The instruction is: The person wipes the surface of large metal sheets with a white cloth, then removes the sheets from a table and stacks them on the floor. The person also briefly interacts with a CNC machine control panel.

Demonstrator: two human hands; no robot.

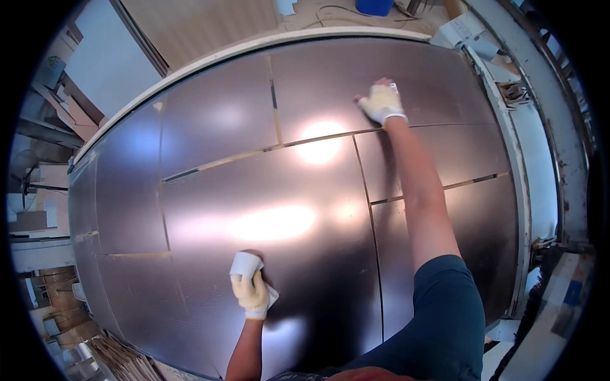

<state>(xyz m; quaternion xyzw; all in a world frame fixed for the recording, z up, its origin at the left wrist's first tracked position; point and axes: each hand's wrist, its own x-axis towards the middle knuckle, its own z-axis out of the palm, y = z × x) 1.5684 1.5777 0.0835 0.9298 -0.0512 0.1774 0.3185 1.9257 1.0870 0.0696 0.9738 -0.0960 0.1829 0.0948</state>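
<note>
Nearest, left hand, gloved, closed around white folded cloth, pressed down on dark glossy panel. Broad bare sheen ahead and to both sides of it; near edge of panel just behind wrist. Further off, right hand, gloved, spread flat, holding nothing, resting beyond thin seam. Pale rim well past fingertips, white frame off to right.

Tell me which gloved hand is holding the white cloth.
The left hand, low on the dark glossy panels, grips the white cloth. The right hand rests far up, apparently flat, no cloth visible.
</note>
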